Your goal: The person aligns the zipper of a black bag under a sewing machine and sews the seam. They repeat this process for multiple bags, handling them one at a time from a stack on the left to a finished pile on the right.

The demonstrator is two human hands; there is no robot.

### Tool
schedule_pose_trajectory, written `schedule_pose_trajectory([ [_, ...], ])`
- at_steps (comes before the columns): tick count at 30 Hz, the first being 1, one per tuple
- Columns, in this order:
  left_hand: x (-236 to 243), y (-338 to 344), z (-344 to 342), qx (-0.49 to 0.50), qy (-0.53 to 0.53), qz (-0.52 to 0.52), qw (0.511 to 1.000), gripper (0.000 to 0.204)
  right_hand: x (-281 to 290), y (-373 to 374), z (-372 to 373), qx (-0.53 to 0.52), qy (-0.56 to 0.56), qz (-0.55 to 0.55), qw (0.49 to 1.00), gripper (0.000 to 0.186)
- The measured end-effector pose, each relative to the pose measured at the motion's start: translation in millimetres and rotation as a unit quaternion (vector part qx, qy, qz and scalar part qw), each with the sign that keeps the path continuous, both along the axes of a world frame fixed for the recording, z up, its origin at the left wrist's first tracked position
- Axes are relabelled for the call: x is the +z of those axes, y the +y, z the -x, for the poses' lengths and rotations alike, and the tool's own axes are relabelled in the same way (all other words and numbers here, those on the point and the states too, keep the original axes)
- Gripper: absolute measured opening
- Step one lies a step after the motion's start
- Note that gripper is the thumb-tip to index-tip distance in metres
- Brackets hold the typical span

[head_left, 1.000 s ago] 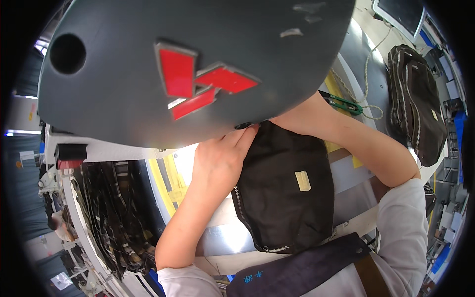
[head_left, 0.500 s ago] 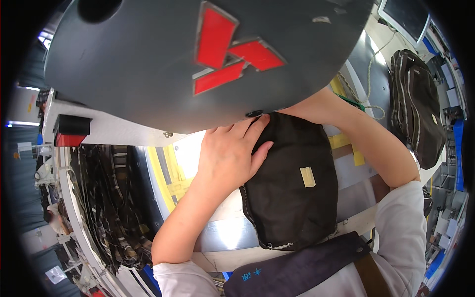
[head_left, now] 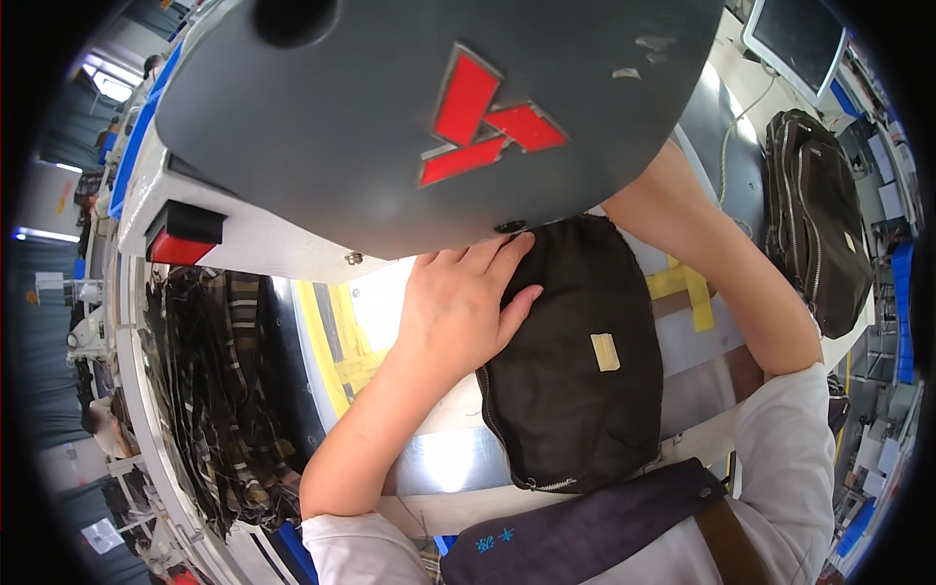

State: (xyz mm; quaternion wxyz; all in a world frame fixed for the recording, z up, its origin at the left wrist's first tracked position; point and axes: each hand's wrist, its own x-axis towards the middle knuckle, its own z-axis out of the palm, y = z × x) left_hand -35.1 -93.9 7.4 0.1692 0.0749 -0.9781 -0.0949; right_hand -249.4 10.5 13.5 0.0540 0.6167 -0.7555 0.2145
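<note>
Roughly toward five o'clock lies a matte, dark fabric piece (head_left: 580,409), round-cornered, with a metal-toothed zip (head_left: 499,429) at its eight o'clock edge; the left hand (head_left: 456,307) lies flat on its ten o'clock edge, fingers loosely spread; the right hand (head_left: 651,200), toward two o'clock, has its fingers hidden behind the smooth grey machine head (head_left: 370,156); its grip one cannot tell.
</note>
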Motion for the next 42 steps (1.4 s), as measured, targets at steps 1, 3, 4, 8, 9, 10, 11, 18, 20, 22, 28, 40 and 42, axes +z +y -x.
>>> schedule_pose_trajectory([
  [1,0,-1,0,-0.003,0.002,0.002,1.000,0.040,3,0,-5,0.023,-0.032,0.014,0.999,0.008],
  [3,0,-1,0,-0.002,-0.001,0.005,1.000,0.040,8,-3,-22,0.070,-0.098,0.041,0.992,0.011],
  [4,0,0,1,-0.002,-0.005,0.006,1.000,0.040,4,-7,-27,0.074,-0.107,0.048,0.990,0.012],
  [8,2,1,2,0.000,-0.002,-0.004,1.000,0.040,-20,-16,-32,0.070,-0.115,0.047,0.990,0.013],
  [9,1,1,2,0.001,0.000,-0.006,1.000,0.040,-13,-11,-33,0.070,-0.099,0.051,0.991,0.012],
  [10,1,0,1,0.002,0.003,-0.008,1.000,0.041,-9,-7,-34,0.069,-0.082,0.054,0.993,0.010],
  [11,0,0,0,0.003,0.005,-0.009,1.000,0.041,-9,-4,-34,0.083,-0.049,0.064,0.993,0.010],
  [18,-1,1,1,0.001,-0.010,0.005,1.000,0.044,-22,0,-34,0.150,0.117,0.077,0.979,0.013],
  [20,0,1,1,0.000,-0.013,0.010,1.000,0.044,-22,1,-37,0.154,0.138,0.068,0.976,0.014],
  [22,0,1,-1,-0.001,-0.021,0.013,1.000,0.045,-21,3,-40,0.160,0.150,0.069,0.973,0.015],
  [28,-1,3,-1,-0.001,-0.028,0.017,0.999,0.045,-22,11,-42,0.145,0.141,0.064,0.977,0.019],
  [40,-1,1,-3,0.019,-0.026,-0.047,0.998,0.043,-27,11,-39,0.164,0.138,0.065,0.974,0.021],
  [42,0,2,-2,0.014,-0.025,-0.025,0.999,0.042,-25,11,-39,0.163,0.143,0.058,0.974,0.021],
])
